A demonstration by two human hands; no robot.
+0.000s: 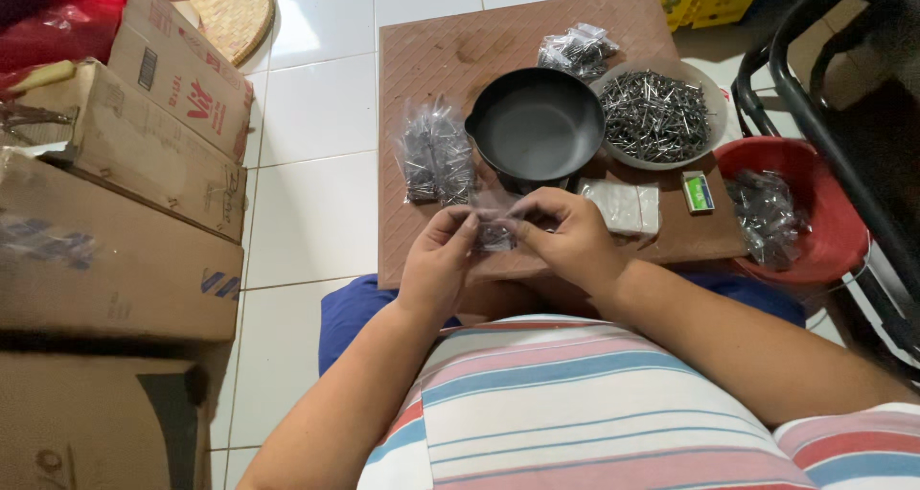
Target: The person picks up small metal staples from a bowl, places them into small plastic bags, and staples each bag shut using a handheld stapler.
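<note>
My left hand (439, 260) and my right hand (565, 236) meet over the near edge of a brown board (422, 59). Together they pinch a small clear plastic bag (494, 224) with a few small dark metal pieces in it. Just beyond my hands stands a black bowl-shaped scale pan (537, 124). To its right a grey dish (656, 116) is heaped with small metal nails. A pile of filled clear bags (436, 155) lies left of the pan.
A stack of empty clear bags (623, 205) and a small green box (699, 191) lie on the board at right. A red basin (815, 217) holds filled bags. Cardboard boxes (115, 212) line the left. A black metal frame (824, 116) stands at right.
</note>
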